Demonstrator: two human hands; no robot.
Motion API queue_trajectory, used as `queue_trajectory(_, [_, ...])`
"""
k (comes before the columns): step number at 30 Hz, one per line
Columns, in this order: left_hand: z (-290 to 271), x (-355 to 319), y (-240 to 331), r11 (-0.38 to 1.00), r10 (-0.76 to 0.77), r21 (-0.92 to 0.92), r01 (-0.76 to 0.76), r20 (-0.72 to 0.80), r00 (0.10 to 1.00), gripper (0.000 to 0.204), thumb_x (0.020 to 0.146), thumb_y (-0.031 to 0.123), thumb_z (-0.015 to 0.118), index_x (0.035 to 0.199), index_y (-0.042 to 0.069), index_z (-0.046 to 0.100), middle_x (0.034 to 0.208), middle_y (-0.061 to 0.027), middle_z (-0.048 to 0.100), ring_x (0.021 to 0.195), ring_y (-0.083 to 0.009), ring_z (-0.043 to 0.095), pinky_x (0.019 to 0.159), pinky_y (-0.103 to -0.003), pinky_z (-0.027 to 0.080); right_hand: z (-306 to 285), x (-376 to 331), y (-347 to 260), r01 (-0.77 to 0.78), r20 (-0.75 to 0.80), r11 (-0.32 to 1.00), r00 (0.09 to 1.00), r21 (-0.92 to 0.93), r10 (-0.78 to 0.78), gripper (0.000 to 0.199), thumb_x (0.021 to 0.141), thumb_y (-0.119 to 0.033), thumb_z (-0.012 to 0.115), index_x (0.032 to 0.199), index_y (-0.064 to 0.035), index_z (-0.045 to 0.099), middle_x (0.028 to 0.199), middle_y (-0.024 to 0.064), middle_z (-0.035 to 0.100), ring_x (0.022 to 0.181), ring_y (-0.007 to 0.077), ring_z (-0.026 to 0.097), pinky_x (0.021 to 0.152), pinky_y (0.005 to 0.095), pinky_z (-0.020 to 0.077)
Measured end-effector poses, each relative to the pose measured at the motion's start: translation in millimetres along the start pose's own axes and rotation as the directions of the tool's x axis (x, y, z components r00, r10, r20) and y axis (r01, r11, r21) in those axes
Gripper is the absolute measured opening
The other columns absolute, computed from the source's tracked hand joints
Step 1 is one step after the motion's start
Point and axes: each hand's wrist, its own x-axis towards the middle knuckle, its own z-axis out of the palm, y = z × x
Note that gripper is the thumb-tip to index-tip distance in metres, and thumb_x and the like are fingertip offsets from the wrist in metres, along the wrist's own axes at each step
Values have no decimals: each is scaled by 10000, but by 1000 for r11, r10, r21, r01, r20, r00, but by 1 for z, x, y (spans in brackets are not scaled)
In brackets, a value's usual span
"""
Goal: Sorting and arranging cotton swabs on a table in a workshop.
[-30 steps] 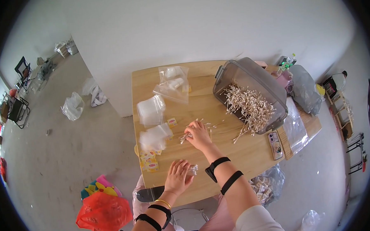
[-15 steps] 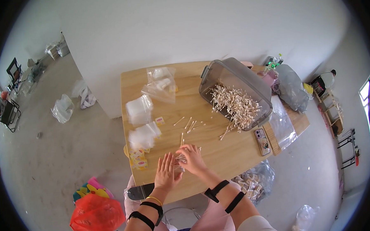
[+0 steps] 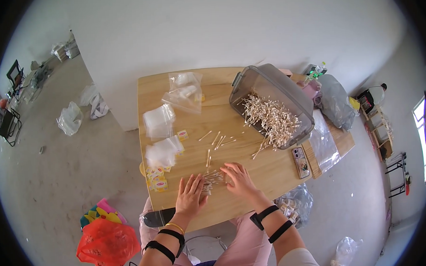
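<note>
A small heap of cotton swabs lies on the wooden table near its front edge. My left hand rests with straight fingers against the heap's left side. At the heap's right end is my right hand, its fingers apart and slightly bent, with nothing visible in them. Beyond the heap, several loose swabs are scattered. A tipped grey plastic bin opens toward me, with a large mass of swabs spilling to its lower rim.
Stacks of clear plastic bags and yellow-and-white cards line the table's left side. A phone lies right, beside a flat clear bag. A bag of small packets sits below; a red bag is on the floor left.
My right hand has moved right, off the middle of the heap, and its fingers have spread. More of the swabs now shows between my hands. The left hand stays beside the heap.
</note>
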Motion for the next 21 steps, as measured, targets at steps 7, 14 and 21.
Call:
queue_trajectory(7, [-3, 1, 1, 1000, -13, -21, 13, 9, 1000, 727, 890, 394, 604, 1510, 87, 381, 1571, -48, 360, 1478, -256, 289, 1228, -527, 152, 0, -2, 17, -66, -37, 998, 997, -18, 65, 191, 784, -114, 728, 962, -128, 661, 1094, 50, 587, 1116, 306, 527, 960, 455, 429])
queue_trajectory(14, [2, -1, -4, 999, -12, -37, 12, 9, 1000, 716, 898, 398, 592, 1512, 97, 381, 1553, -36, 395, 1463, -256, 320, 1225, -547, 141, -3, 16, 37, -184, -167, 983, 968, 25, 186, 98, 803, -127, 731, 876, -121, 666, 953, 63, 597, 1000, 325, 541, 909, 445, 438])
queue_trajectory(21, [12, -3, -7, 999, 39, -14, -40, -18, 999, 648, 918, 378, 583, 1491, 125, 419, 1536, -8, 424, 1447, -235, 347, 1218, -572, 134, 42, 84, 14, -200, -276, 980, 941, 10, 195, 108, 780, -121, 734, 835, -129, 641, 962, 66, 600, 999, 327, 549, 866, 449, 447])
